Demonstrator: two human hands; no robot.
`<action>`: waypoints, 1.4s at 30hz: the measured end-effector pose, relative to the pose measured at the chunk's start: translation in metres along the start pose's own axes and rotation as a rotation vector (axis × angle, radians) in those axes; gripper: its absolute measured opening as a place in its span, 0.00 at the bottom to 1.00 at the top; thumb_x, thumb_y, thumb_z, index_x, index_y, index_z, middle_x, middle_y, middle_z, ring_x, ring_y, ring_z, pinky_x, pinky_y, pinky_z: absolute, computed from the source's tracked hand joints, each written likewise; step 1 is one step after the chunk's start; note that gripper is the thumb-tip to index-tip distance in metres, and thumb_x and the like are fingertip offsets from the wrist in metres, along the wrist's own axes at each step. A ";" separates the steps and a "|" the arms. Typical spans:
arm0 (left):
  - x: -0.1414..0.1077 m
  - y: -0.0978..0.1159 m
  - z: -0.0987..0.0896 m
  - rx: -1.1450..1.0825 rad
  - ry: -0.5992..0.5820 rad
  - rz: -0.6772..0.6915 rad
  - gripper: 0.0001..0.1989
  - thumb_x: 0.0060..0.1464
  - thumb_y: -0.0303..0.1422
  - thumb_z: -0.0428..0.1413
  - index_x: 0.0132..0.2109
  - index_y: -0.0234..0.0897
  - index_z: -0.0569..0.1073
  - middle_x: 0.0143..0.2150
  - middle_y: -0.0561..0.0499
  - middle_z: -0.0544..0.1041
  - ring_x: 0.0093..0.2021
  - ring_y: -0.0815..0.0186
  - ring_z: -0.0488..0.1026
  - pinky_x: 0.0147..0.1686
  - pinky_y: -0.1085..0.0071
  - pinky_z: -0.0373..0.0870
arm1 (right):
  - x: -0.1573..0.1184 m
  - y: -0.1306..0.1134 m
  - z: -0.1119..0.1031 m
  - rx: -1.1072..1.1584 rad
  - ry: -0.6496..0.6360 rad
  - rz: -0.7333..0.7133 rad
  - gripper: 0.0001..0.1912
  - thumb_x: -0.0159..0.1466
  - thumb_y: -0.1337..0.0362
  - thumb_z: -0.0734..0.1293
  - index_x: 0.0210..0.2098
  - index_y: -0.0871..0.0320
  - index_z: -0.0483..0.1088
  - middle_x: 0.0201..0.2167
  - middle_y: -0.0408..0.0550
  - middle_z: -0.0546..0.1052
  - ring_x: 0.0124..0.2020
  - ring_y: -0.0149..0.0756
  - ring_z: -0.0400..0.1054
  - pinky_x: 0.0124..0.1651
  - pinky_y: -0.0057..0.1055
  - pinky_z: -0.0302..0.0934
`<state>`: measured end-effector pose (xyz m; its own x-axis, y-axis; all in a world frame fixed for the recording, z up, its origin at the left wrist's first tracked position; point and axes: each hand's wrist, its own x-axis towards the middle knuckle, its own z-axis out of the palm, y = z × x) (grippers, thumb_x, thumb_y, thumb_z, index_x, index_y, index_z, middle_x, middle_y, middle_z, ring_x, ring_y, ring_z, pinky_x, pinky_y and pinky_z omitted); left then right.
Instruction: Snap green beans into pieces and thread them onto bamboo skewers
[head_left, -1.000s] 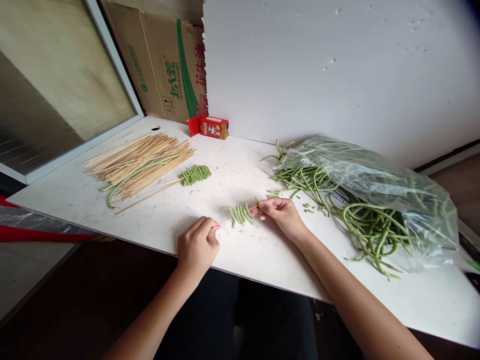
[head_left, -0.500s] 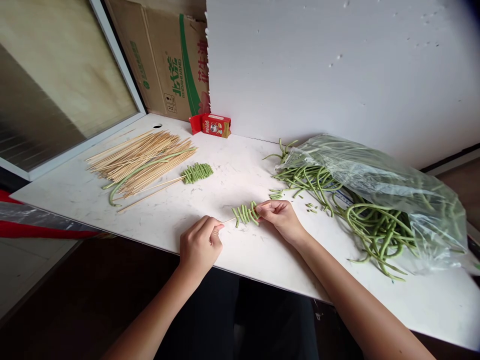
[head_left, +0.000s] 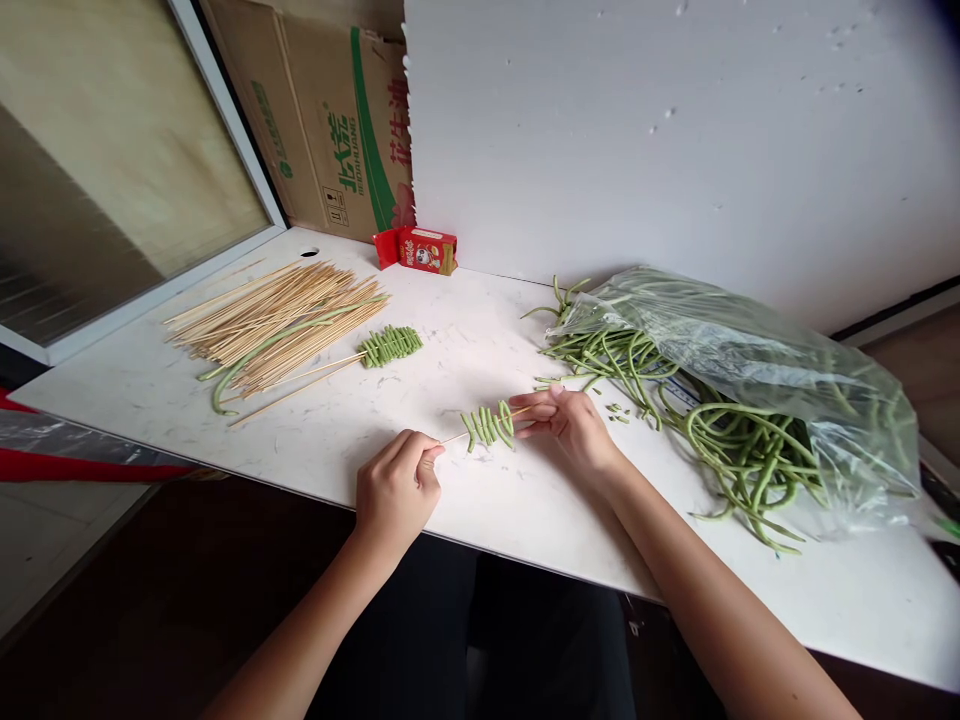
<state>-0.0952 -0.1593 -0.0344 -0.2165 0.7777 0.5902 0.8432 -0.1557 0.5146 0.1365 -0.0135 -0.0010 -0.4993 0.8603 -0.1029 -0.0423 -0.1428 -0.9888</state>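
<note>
My left hand [head_left: 397, 482] is closed, pinching the blunt end of a thin wooden skewer [head_left: 453, 438] above the table's front part. Several short green bean pieces [head_left: 487, 426] are threaded crosswise on the skewer, and its bare tip sticks out to the right. Beside that tip is my right hand [head_left: 576, 432], its fingers stretched out and apart; whether they touch the tip I cannot tell. Behind, a finished-looking skewer of tightly packed bean pieces [head_left: 391, 346] lies on the table. Small bean scraps [head_left: 618, 410] lie just beyond my right hand.
Many bare skewers [head_left: 300, 315] are heaped at the left, with one long bean [head_left: 255, 352] across them. Long green beans [head_left: 765, 455] spill from a clear plastic bag [head_left: 750, 320] at the right. A small red box [head_left: 427, 250] and a cardboard carton [head_left: 315, 120] stand at the back.
My right hand has let go of the bean pieces and shifted slightly right, its fingers opening. The skewer tip now shows. My left hand keeps its pinch, and the view has shifted slightly.
</note>
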 end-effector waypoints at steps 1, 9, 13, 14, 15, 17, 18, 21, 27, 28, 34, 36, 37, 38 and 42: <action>0.000 0.000 0.000 0.002 0.001 -0.004 0.10 0.65 0.24 0.55 0.35 0.40 0.75 0.33 0.53 0.81 0.32 0.68 0.77 0.32 0.73 0.67 | 0.001 -0.002 -0.005 0.004 0.006 -0.007 0.35 0.65 0.33 0.65 0.40 0.59 0.84 0.39 0.60 0.86 0.41 0.53 0.81 0.39 0.43 0.76; -0.001 -0.001 0.001 0.006 -0.009 -0.025 0.09 0.67 0.28 0.55 0.36 0.40 0.74 0.34 0.52 0.81 0.33 0.66 0.77 0.34 0.72 0.67 | 0.012 -0.012 -0.038 -0.437 0.379 -0.275 0.32 0.69 0.37 0.63 0.35 0.58 0.82 0.37 0.59 0.85 0.37 0.47 0.77 0.28 0.34 0.64; -0.001 0.000 0.000 0.013 -0.012 -0.037 0.08 0.67 0.27 0.55 0.37 0.40 0.75 0.34 0.52 0.81 0.33 0.66 0.77 0.34 0.72 0.67 | 0.015 -0.009 -0.052 -0.745 0.428 -0.311 0.21 0.66 0.46 0.70 0.44 0.57 0.82 0.40 0.55 0.84 0.35 0.43 0.74 0.32 0.36 0.65; -0.001 0.000 0.000 0.016 -0.009 -0.037 0.07 0.67 0.27 0.56 0.38 0.40 0.75 0.34 0.53 0.81 0.33 0.66 0.77 0.34 0.72 0.66 | 0.016 -0.008 -0.055 -0.800 0.409 -0.321 0.19 0.66 0.50 0.70 0.46 0.56 0.82 0.40 0.54 0.83 0.35 0.43 0.73 0.34 0.37 0.66; -0.001 -0.001 0.000 0.018 -0.007 -0.037 0.07 0.67 0.27 0.56 0.38 0.40 0.75 0.35 0.53 0.81 0.33 0.66 0.77 0.34 0.72 0.66 | 0.016 -0.008 -0.058 -0.844 0.373 -0.334 0.17 0.65 0.53 0.71 0.47 0.56 0.82 0.40 0.54 0.83 0.36 0.44 0.73 0.37 0.38 0.67; -0.001 -0.001 0.000 0.018 -0.006 -0.033 0.07 0.66 0.27 0.56 0.38 0.40 0.74 0.35 0.53 0.81 0.33 0.66 0.77 0.34 0.72 0.66 | 0.016 -0.008 -0.062 -0.916 0.278 -0.368 0.14 0.64 0.58 0.72 0.47 0.55 0.81 0.41 0.53 0.83 0.41 0.46 0.73 0.43 0.41 0.68; -0.001 -0.001 0.000 0.017 -0.004 -0.031 0.07 0.66 0.27 0.56 0.38 0.40 0.74 0.35 0.53 0.81 0.33 0.66 0.77 0.34 0.72 0.66 | 0.016 -0.008 -0.064 -0.946 0.239 -0.380 0.13 0.63 0.60 0.72 0.47 0.54 0.81 0.41 0.53 0.83 0.43 0.48 0.72 0.45 0.42 0.67; -0.001 -0.001 0.001 0.017 -0.004 -0.028 0.07 0.67 0.27 0.56 0.38 0.40 0.74 0.35 0.53 0.81 0.33 0.66 0.77 0.34 0.72 0.66 | 0.016 -0.006 -0.068 -0.999 0.219 -0.387 0.15 0.65 0.62 0.71 0.51 0.54 0.79 0.43 0.53 0.84 0.45 0.49 0.71 0.49 0.45 0.67; -0.001 -0.002 0.002 0.040 -0.004 -0.025 0.07 0.67 0.28 0.56 0.38 0.40 0.75 0.34 0.54 0.81 0.33 0.67 0.77 0.33 0.72 0.65 | 0.023 0.003 -0.067 -1.088 0.219 -0.405 0.20 0.69 0.69 0.63 0.57 0.55 0.78 0.48 0.54 0.84 0.51 0.52 0.70 0.55 0.49 0.66; -0.001 -0.002 0.002 0.044 -0.004 -0.026 0.07 0.67 0.28 0.56 0.38 0.40 0.75 0.34 0.54 0.81 0.32 0.67 0.76 0.33 0.72 0.65 | 0.024 0.004 -0.066 -1.121 0.224 -0.412 0.18 0.69 0.69 0.64 0.54 0.56 0.80 0.46 0.54 0.84 0.49 0.52 0.71 0.56 0.50 0.65; -0.002 -0.002 0.001 0.050 -0.004 -0.020 0.07 0.67 0.29 0.56 0.38 0.40 0.75 0.34 0.53 0.81 0.32 0.66 0.76 0.33 0.72 0.64 | 0.026 0.005 -0.069 -1.240 0.263 -0.419 0.12 0.69 0.65 0.67 0.44 0.56 0.84 0.41 0.56 0.84 0.43 0.54 0.71 0.52 0.50 0.64; -0.002 -0.002 0.001 0.050 -0.003 -0.019 0.07 0.67 0.29 0.56 0.38 0.40 0.75 0.34 0.53 0.81 0.32 0.66 0.76 0.33 0.72 0.64 | 0.025 0.006 -0.069 -1.251 0.274 -0.409 0.11 0.69 0.64 0.67 0.41 0.56 0.84 0.40 0.56 0.84 0.44 0.54 0.70 0.52 0.50 0.63; -0.002 -0.002 0.001 0.051 -0.001 -0.019 0.07 0.67 0.29 0.56 0.38 0.40 0.75 0.34 0.53 0.81 0.32 0.66 0.76 0.32 0.71 0.64 | 0.024 0.006 -0.069 -1.253 0.282 -0.411 0.11 0.69 0.64 0.67 0.40 0.56 0.84 0.40 0.56 0.83 0.45 0.54 0.70 0.52 0.50 0.63; -0.002 -0.002 0.002 0.051 0.000 -0.020 0.07 0.67 0.29 0.57 0.38 0.40 0.75 0.34 0.53 0.81 0.32 0.66 0.77 0.32 0.71 0.64 | 0.024 0.006 -0.068 -1.251 0.293 -0.420 0.11 0.69 0.64 0.68 0.39 0.55 0.84 0.41 0.56 0.83 0.45 0.55 0.70 0.52 0.50 0.63; -0.002 -0.002 0.002 0.046 0.006 -0.022 0.07 0.67 0.30 0.56 0.38 0.40 0.75 0.35 0.53 0.81 0.33 0.66 0.77 0.32 0.71 0.64 | 0.021 0.003 -0.060 -1.164 0.317 -0.495 0.10 0.71 0.61 0.68 0.40 0.55 0.82 0.42 0.55 0.83 0.47 0.53 0.70 0.55 0.51 0.62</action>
<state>-0.0955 -0.1587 -0.0381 -0.2384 0.7768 0.5829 0.8599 -0.1101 0.4984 0.1783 0.0332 -0.0130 -0.4152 0.7996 0.4339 0.6884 0.5879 -0.4247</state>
